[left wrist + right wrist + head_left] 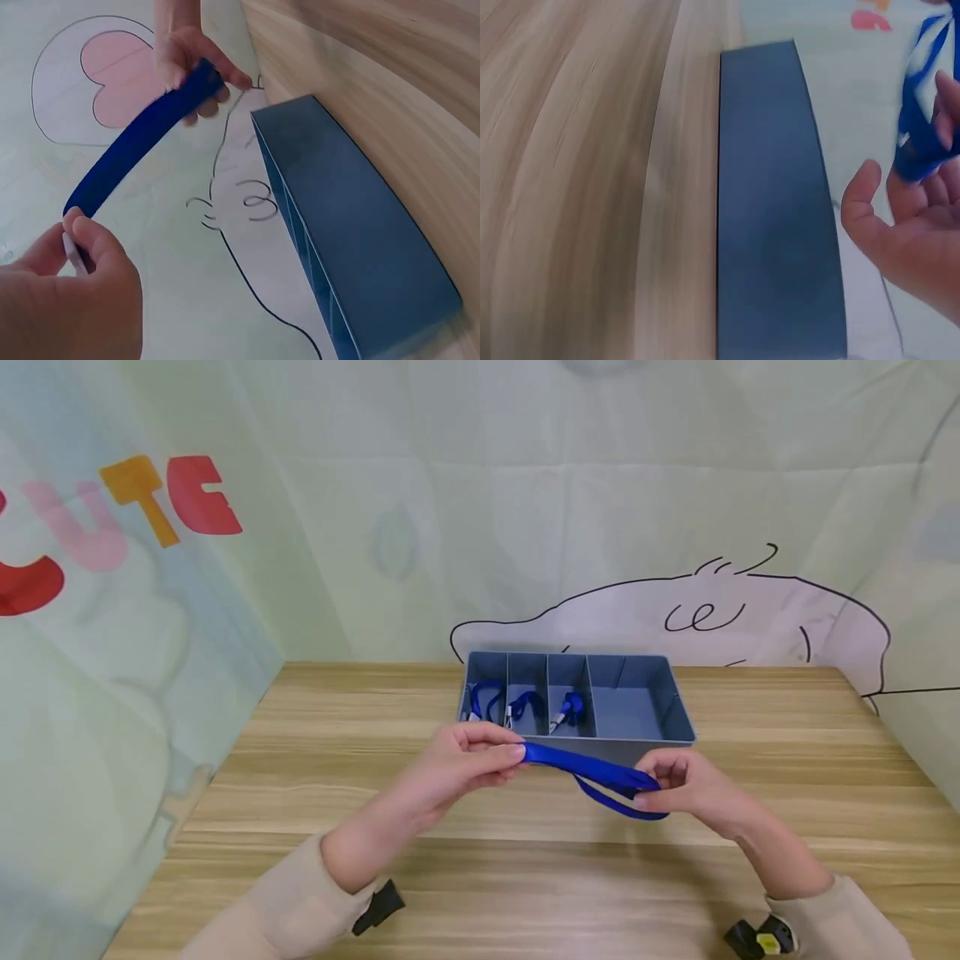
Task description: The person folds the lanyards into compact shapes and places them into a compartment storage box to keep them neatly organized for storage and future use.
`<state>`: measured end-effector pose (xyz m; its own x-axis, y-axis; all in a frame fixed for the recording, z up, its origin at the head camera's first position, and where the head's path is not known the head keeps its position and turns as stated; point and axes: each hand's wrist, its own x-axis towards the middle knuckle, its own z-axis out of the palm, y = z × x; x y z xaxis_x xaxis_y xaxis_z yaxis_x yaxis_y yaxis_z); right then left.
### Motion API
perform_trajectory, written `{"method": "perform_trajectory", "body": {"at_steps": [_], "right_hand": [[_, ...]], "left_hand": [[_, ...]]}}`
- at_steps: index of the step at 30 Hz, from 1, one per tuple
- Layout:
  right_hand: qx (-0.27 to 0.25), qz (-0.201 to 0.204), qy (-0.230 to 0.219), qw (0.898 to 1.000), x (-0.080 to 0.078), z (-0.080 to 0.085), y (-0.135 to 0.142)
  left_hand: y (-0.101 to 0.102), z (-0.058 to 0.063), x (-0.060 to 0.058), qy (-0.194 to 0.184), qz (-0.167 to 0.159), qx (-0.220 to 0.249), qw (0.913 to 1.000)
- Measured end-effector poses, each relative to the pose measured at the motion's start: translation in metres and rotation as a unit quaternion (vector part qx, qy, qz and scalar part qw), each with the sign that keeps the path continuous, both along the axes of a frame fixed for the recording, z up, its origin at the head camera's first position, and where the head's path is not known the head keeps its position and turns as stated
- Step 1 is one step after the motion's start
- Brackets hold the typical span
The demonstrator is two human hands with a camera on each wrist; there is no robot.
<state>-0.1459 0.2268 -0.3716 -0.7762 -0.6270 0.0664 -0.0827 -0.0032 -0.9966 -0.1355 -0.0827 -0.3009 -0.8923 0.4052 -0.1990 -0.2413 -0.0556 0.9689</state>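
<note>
A folded blue lanyard [581,764] stretches between the two hands, just in front of the divided box and above the table. My left hand [480,760] pinches its left end between thumb and fingers. In the left wrist view, a small pale piece [73,253] shows at that grip; its kind is unclear. My right hand [690,785] holds the other end, where a loop of the strap hangs lower. Blurred in the right wrist view, the lanyard [919,142] passes among the right fingers, with the thumb apart from it. More blue lanyards with metal clips [572,708] lie inside the box.
The blue-grey box [577,748] stands toward the back of the wooden table [360,710]. Its three narrow left compartments hold lanyards; the wide right one shows a bare floor. A printed cloth [465,527] hangs behind the table and along its left side.
</note>
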Motion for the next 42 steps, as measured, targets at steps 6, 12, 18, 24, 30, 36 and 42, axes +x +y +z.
{"method": "perform_trajectory", "body": {"at_steps": [6, 12, 18, 24, 30, 36, 42], "right_hand": [[-0.032, 0.071, 0.006, 0.997, 0.003, 0.005, 0.015], [-0.046, 0.142, -0.012, 0.989, 0.004, 0.008, 0.013], [-0.084, 0.161, -0.02, 0.983, 0.002, 0.002, 0.013], [-0.19, 0.197, 0.028, 0.961, -0.002, -0.004, 0.011], [-0.22, 0.231, 0.046, 0.947, -0.005, -0.004, 0.009], [-0.141, 0.163, 0.012, 0.976, -0.001, 0.001, 0.012], [-0.096, 0.065, -0.022, 0.993, 0.003, 0.005, 0.009]], "left_hand": [[-0.013, -0.007, -0.002, 0.007, -0.033, -0.026, 0.9991], [-0.015, -0.008, -0.002, 0.006, -0.034, -0.024, 0.9991], [-0.016, -0.007, -0.004, 0.009, -0.037, -0.025, 0.999], [-0.02, -0.009, -0.006, 0.006, -0.036, -0.03, 0.9989], [-0.022, -0.01, -0.009, 0.003, -0.034, -0.027, 0.9991], [-0.025, -0.009, -0.008, 0.005, -0.039, -0.024, 0.9989], [-0.025, -0.008, -0.006, 0.011, -0.047, -0.035, 0.9982]]}}
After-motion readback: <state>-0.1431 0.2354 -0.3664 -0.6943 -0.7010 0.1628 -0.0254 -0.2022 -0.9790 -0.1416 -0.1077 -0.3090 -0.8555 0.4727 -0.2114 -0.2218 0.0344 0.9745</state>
